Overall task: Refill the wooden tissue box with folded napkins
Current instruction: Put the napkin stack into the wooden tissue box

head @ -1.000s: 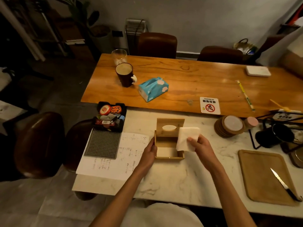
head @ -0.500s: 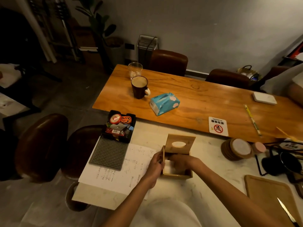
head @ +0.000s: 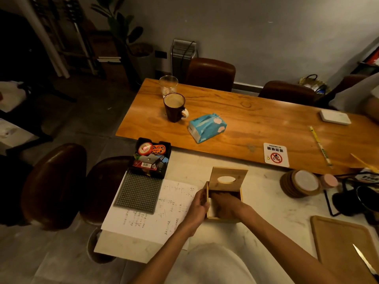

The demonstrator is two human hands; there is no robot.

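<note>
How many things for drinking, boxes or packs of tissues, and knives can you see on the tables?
Drinking things: 2, a clear glass and a dark mug.
Tissue holders: 2, the blue tissue pack and the wooden tissue box.
Knives: 1, the knife on the wooden board.
Total: 5.

We see a pale tan wooden tissue box [head: 225, 219] on the white marbled counter [head: 266, 206], a teal tissue pack [head: 207, 128] with white clouds, a dark brown mug [head: 174, 108], and a grey studded mat [head: 137, 193] on the left.
</note>
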